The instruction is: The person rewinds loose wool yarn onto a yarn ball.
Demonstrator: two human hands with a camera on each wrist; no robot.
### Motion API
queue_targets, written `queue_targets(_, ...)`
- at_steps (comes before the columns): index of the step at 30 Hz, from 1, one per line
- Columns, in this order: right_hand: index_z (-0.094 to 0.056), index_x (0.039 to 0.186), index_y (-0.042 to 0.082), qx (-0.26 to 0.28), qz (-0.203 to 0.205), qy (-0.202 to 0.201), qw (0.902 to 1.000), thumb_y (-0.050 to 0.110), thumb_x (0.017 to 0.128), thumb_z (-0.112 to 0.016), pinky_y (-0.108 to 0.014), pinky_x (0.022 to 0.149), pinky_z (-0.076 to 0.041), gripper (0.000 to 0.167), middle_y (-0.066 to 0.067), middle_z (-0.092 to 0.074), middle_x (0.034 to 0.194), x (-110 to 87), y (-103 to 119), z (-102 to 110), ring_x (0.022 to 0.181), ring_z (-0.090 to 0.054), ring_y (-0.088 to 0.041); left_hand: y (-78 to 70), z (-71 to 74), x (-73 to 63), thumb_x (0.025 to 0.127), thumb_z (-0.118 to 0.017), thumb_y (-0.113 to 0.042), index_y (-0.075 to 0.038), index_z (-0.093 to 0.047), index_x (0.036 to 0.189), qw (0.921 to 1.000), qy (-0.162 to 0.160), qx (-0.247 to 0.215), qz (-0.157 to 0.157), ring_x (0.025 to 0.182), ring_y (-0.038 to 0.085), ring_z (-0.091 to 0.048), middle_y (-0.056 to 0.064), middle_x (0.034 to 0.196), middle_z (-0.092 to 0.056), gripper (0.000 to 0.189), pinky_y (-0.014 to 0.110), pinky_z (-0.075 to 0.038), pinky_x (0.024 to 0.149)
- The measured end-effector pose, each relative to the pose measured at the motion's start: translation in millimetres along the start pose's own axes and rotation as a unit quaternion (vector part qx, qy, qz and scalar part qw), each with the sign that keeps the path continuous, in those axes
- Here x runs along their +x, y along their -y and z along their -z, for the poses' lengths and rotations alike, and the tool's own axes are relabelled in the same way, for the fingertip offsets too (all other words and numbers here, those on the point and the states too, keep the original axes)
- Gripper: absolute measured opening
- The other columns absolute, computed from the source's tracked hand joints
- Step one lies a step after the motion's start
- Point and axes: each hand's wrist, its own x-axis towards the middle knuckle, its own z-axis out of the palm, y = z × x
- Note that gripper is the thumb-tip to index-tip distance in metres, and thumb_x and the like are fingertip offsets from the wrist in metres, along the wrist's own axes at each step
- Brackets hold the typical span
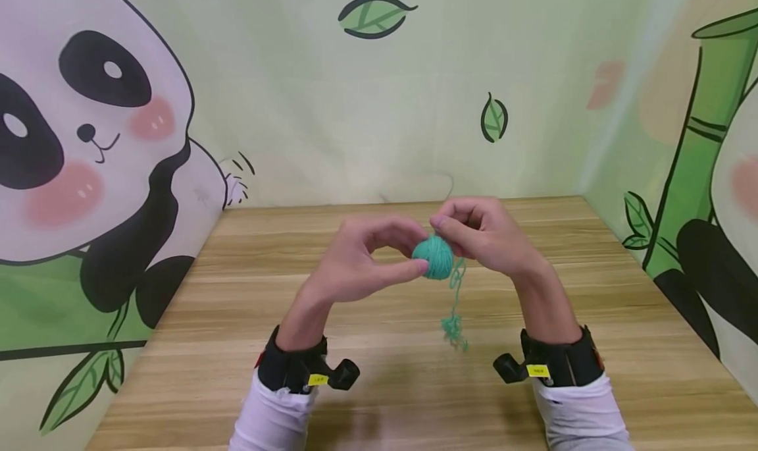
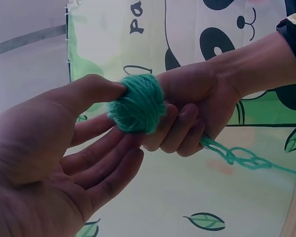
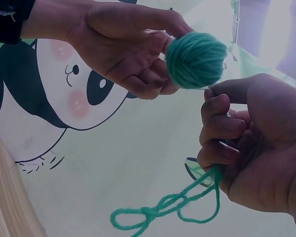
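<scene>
A small ball of teal yarn [image 1: 434,257] is held up above the table by my left hand [image 1: 373,257], its thumb on the near side and fingertips behind. Close against the ball's right side, my right hand [image 1: 488,235] pinches the yarn strand between thumb and forefinger. In the right wrist view the other fingers of that hand curl into the palm, and a looped yarn tail [image 3: 172,202] comes out below them. Seen from the head, this tail hangs down to a tangled clump [image 1: 453,329]. The left wrist view shows the wound ball [image 2: 138,103] between thumb and fingers.
Beneath both hands lies a wood-grain table [image 1: 237,372]. A pale green backdrop [image 1: 296,108] with pandas, leaves and bamboo stands behind it and along the sides. Each wrist wears a black strap with a small camera [image 1: 343,374].
</scene>
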Motion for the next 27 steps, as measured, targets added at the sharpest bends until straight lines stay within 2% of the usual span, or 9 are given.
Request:
queue_targets(5,-0.07,0.095,0.003,-0.005,0.003,-0.011,0.9999,0.005,0.115,-0.057,-0.033,0.041,-0.026,0.024,-0.001,-0.048,0.064,-1.2,0.4,0.6,0.049,-0.034,-0.018,2.8,-0.4,1.3,0.094,-0.091,-0.005,-0.003,-0.082,0.118,0.9976,0.002,0.07,0.001,0.092,0.015,-0.081,0.01,0.109,-0.086,0.026,0.034,-0.072,0.091)
queue_targets(10,-0.069,0.095,-0.002,-0.008,0.016,-0.031,0.9994,0.002,0.114,-0.056,-0.034,0.041,-0.023,0.023,-0.001,-0.048,0.063,-1.5,2.0,-0.1,0.047,-0.032,-0.019,6.7,-0.6,1.8,0.094,-0.092,-0.008,-0.003,-0.083,0.118,0.9926,-0.011,0.121,0.001,0.09,0.014,-0.081,0.008,0.107,-0.087,0.026,0.039,-0.073,0.088)
queue_targets(18,-0.07,0.096,-0.004,-0.005,0.042,-0.039,0.9983,0.003,0.114,-0.057,-0.033,0.04,-0.022,0.024,-0.001,-0.048,0.063,-2.0,7.2,-1.1,0.047,-0.031,-0.018,9.7,-1.3,3.7,0.095,-0.09,-0.008,-0.001,-0.082,0.115,0.9884,-0.05,0.143,0.011,0.09,0.017,-0.082,0.01,0.107,-0.087,0.023,0.031,-0.072,0.087)
queue_targets(24,-0.071,0.097,-0.006,-0.003,0.064,-0.021,0.9977,0.003,0.115,-0.058,-0.032,0.04,-0.023,0.024,-0.002,-0.047,0.063,-2.7,8.2,-1.3,0.047,-0.033,-0.017,10.1,-1.0,4.5,0.096,-0.09,-0.009,-0.003,-0.082,0.118,0.9854,-0.089,0.143,0.023,0.093,0.021,-0.083,0.011,0.11,-0.087,0.024,0.041,-0.073,0.089)
queue_targets(27,-0.072,0.098,-0.006,0.002,0.069,-0.014,0.9975,0.002,0.115,-0.058,-0.031,0.04,-0.023,0.023,-0.003,-0.047,0.063,-2.9,8.3,-2.0,0.048,-0.034,-0.017,10.5,-1.0,4.0,0.096,-0.09,-0.009,-0.004,-0.082,0.119,0.983,-0.115,0.14,0.031,0.095,0.021,-0.084,0.01,0.11,-0.087,0.026,0.042,-0.073,0.09)
